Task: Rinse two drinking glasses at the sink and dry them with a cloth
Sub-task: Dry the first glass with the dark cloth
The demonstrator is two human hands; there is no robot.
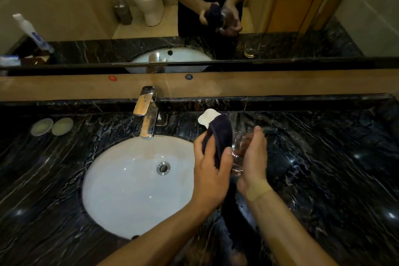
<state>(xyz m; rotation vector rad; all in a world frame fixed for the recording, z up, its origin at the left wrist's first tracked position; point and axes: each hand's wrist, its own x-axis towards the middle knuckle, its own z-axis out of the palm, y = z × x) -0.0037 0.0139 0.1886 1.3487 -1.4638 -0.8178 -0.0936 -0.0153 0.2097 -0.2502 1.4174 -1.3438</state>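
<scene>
Clear drinking glass is gripped on its side above the black marble bench by curled right hand fingers, mouth toward the dark blue cloth pinched in the left hand just beside it

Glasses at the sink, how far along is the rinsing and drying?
Rinsing looks over: no water runs from the tap. In hand: the right hand holds a glass while the left hand works the dark cloth on it. The second glass stands behind; its state is unclear.
</scene>
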